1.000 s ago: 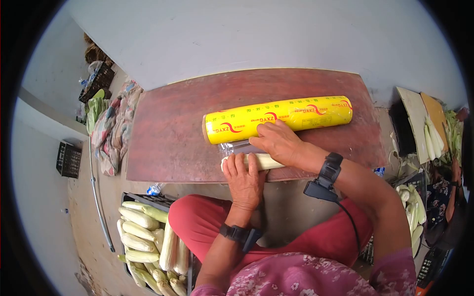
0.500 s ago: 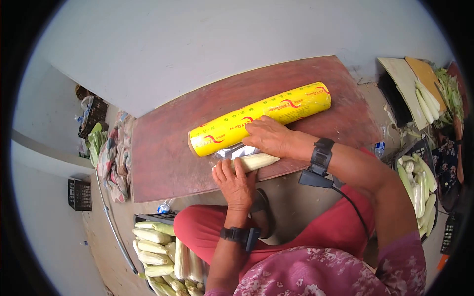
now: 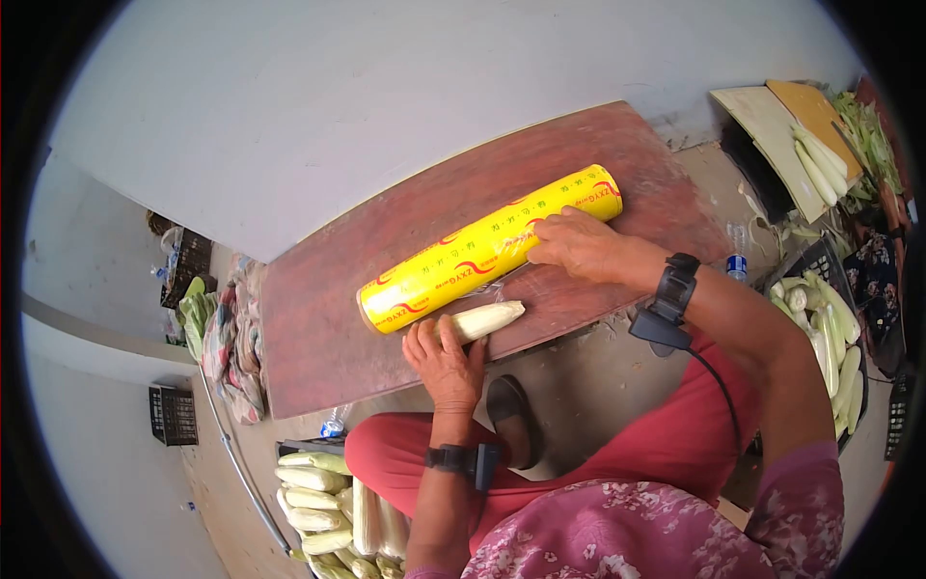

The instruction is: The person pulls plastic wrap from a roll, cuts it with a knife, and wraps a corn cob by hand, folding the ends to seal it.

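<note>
A yellow roll of plastic film (image 3: 482, 253) lies slantwise on the dark red board (image 3: 318, 328). In front of it is a pale, husked ear of corn (image 3: 487, 320), its left end under my left hand (image 3: 446, 365), whose fingers wrap round it. My right hand (image 3: 588, 246) rests at the right part of the roll's front side, fingers bent together; what they pinch, if anything, is too small to make out. A bit of clear film shows between roll and corn.
A crate of corn (image 3: 313, 516) stands at the lower left, another crate of corn (image 3: 830, 338) at the right. Long white vegetables (image 3: 820, 164) lie on boards at the upper right. Bottles (image 3: 737, 265), a metal pole (image 3: 236, 454) and a black crate (image 3: 174, 415) are on the floor.
My right hand has moved right along the roll, away from the corn. The roll has turned, so its print sits differently. My left hand stays on the corn.
</note>
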Available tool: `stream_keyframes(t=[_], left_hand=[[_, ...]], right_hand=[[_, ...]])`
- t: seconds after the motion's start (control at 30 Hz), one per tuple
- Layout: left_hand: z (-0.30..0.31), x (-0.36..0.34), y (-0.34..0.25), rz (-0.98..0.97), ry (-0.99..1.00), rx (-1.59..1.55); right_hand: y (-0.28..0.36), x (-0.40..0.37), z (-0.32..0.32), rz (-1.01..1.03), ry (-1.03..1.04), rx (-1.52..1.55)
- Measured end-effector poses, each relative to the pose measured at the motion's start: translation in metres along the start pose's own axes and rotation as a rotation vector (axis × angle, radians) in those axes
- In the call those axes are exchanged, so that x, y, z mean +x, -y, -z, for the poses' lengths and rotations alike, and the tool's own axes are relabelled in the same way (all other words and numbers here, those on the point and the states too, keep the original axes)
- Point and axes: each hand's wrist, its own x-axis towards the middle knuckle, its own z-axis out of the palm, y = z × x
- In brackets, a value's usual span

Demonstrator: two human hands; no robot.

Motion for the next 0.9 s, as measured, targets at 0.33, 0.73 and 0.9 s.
stream_keyframes(t=[0.33, 0.73, 0.9], left_hand=[[-0.002, 0.011, 0.008, -0.036, 0.032, 0.024], [0.009, 0.023, 0.009, -0.049, 0.137, 0.075], [0.012, 0.023, 0.011, -0.077, 0.174, 0.092]], right_hand=[[-0.048, -0.065, 0.035, -0.308, 0.129, 0.062], [-0.114, -0.126, 0.008, -0.639, 0.068, 0.418], [-0.099, -0.122, 0.006, -0.624, 0.061, 0.015]])
